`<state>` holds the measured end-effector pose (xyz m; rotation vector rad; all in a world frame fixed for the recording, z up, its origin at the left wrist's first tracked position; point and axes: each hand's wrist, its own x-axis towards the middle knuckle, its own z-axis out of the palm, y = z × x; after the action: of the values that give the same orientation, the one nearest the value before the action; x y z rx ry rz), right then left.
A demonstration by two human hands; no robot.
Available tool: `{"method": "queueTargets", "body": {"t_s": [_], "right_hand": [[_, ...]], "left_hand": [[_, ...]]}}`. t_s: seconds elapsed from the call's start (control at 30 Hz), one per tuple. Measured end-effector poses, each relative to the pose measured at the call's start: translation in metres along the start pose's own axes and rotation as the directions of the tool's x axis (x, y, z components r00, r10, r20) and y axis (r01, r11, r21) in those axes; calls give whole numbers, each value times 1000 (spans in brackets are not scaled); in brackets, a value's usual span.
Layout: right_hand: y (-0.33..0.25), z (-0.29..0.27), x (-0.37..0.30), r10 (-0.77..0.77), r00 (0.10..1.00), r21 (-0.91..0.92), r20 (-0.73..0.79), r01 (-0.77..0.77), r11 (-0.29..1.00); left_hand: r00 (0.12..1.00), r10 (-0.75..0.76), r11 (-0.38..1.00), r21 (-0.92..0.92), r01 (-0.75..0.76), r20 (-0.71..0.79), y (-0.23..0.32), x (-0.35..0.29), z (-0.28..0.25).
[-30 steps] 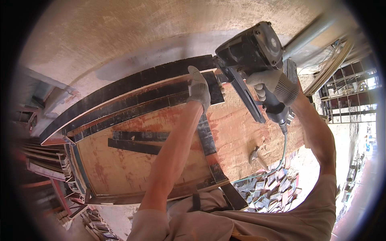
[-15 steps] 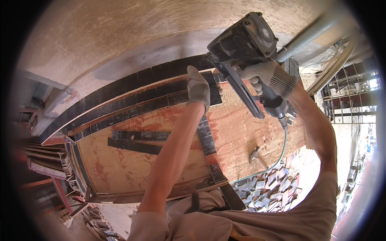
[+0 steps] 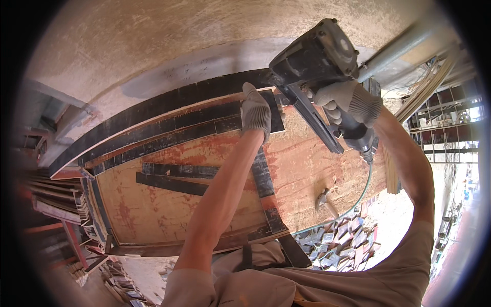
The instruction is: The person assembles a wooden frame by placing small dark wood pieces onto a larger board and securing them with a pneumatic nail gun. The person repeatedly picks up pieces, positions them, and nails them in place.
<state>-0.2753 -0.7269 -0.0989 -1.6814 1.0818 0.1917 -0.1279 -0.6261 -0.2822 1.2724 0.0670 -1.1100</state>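
My right hand [image 3: 353, 102], in a grey knit glove, is wrapped round the handle of a black nail gun [image 3: 319, 56]. The gun's nose points at the far edge of the work panel, and its long magazine slants down toward me. My left hand [image 3: 255, 111], gloved too, grips a short black wooden board [image 3: 273, 110] just left of the nose. The thumb stretches away from me, and fingertips show past the board's right side. Long black strips [image 3: 169, 125] run along the panel's far side. Whether the nose touches wood is hidden.
A reddish wooden panel [image 3: 128, 204] spans the bench, with two loose black strips [image 3: 176, 179] on it. A hammer [image 3: 327, 203] lies at right near the green air hose [image 3: 365, 187]. Scrap wood pieces [image 3: 340, 240] are heaped below. Stacked strips [image 3: 59, 199] stand left.
The nail gun and my right hand have shifted slightly right and toward me. My left hand has moved a little right, still on the board.
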Motion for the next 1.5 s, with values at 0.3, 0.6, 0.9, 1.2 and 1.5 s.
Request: {"method": "queueTargets", "body": {"t_s": [0.3, 0.6, 0.9, 1.2, 1.5], "right_hand": [[-12, 2, -5, -24, 998, 0, -63, 24, 1000], [2, -4, -29, -39, 997, 68, -67, 43, 997], [264, 9, -78, 300, 942, 420, -151, -213, 882], [542, 215, -302, 732, 675, 111, 91, -738, 666], [480, 411, -405, 826, 560, 320, 67, -796, 514]], "left_hand": [[999, -26, 999, -28, 25, -20, 9, -15, 3], [996, 24, 993, -120, -14, 86, -1, -5, -4], [971, 237, 483, 871, -93, -28, -194, -70, -261], [955, 297, -149, 988, 25, 20, -219, -105, -429], [883, 127, -484, 805, -344, 453, -210, -36, -449]]}}
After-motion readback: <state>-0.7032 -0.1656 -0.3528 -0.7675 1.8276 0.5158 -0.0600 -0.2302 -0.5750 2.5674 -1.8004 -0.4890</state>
